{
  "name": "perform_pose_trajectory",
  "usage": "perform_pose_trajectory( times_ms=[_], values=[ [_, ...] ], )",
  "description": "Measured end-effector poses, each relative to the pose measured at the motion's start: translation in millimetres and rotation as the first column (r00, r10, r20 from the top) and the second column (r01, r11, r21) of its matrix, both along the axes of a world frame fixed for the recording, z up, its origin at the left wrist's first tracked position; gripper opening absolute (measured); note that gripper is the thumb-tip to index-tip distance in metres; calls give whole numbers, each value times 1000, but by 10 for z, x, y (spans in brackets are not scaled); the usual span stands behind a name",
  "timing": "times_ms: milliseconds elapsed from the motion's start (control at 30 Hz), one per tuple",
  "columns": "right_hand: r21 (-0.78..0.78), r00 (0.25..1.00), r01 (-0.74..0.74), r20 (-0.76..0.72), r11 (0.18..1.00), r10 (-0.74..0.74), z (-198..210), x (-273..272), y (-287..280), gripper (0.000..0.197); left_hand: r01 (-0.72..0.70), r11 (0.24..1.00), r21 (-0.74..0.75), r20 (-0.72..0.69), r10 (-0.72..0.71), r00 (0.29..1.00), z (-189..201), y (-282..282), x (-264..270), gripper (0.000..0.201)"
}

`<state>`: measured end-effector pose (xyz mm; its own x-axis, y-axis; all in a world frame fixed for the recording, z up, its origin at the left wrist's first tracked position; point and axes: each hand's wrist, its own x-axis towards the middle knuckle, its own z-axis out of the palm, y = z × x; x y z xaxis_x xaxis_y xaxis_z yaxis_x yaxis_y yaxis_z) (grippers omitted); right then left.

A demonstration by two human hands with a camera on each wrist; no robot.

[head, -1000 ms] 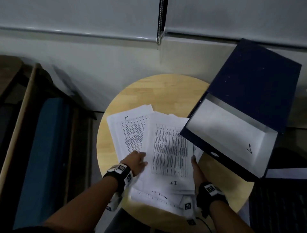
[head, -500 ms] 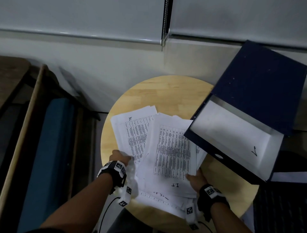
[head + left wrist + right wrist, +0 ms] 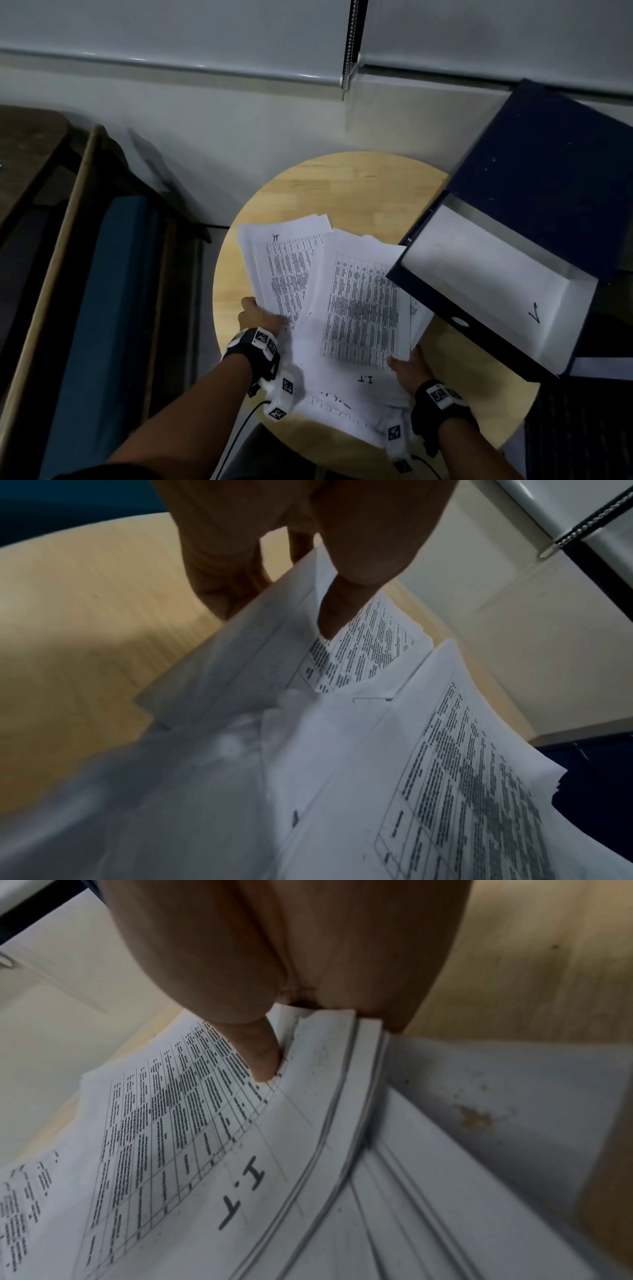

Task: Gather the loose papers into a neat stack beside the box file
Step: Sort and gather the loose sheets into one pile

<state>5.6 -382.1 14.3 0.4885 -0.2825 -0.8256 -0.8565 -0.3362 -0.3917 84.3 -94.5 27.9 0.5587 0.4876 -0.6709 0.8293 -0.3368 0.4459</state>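
Observation:
A fan of printed white papers (image 3: 359, 308) lies on a round wooden table (image 3: 342, 192). My left hand (image 3: 257, 315) pinches the left sheaf's near edge, thumb on top (image 3: 329, 610), fingers underneath. My right hand (image 3: 409, 368) grips the near right corner of the sheaf marked "I.T", thumb pressed on the print (image 3: 263, 1058) and fingers below. The dark blue box file (image 3: 534, 219) lies open at the right, its white inside facing up, overlapping the papers' right edge.
More sheets (image 3: 342, 414) hang over the table's near edge under the held ones. A wooden-framed seat with a blue cushion (image 3: 102, 308) stands to the left. A white wall and a blind's bead chain (image 3: 349, 48) are behind the table.
My left hand slid off the top of the papers to their left edge and took hold of it. My right hand drew back toward me to the near right corner and gripped it.

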Motion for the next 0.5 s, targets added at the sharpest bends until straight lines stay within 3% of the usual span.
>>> perform_pose_trajectory(
  times_ms=[133, 267, 400, 500],
  values=[
    [-5, 1000, -3, 1, 1000, 3, -6, 3, 15, 85, -88, 992, -92, 58, 93, 994, -27, 79, 22, 71],
    [-16, 1000, 3, -2, 1000, -3, -9, 20, 17, 84, 167, 986, 8, 15, -168, 986, 114, 49, 57, 45],
    [-27, 1000, -2, 21, 1000, 3, 12, 62, 60, 84, 246, 933, 264, 285, -319, 904, 494, 214, 216, 24],
    [-39, 997, -7, 71, 999, 10, 53, 125, 153, 79, 97, 946, 310, 490, -246, 836, 859, 564, 395, 30]
  ],
)
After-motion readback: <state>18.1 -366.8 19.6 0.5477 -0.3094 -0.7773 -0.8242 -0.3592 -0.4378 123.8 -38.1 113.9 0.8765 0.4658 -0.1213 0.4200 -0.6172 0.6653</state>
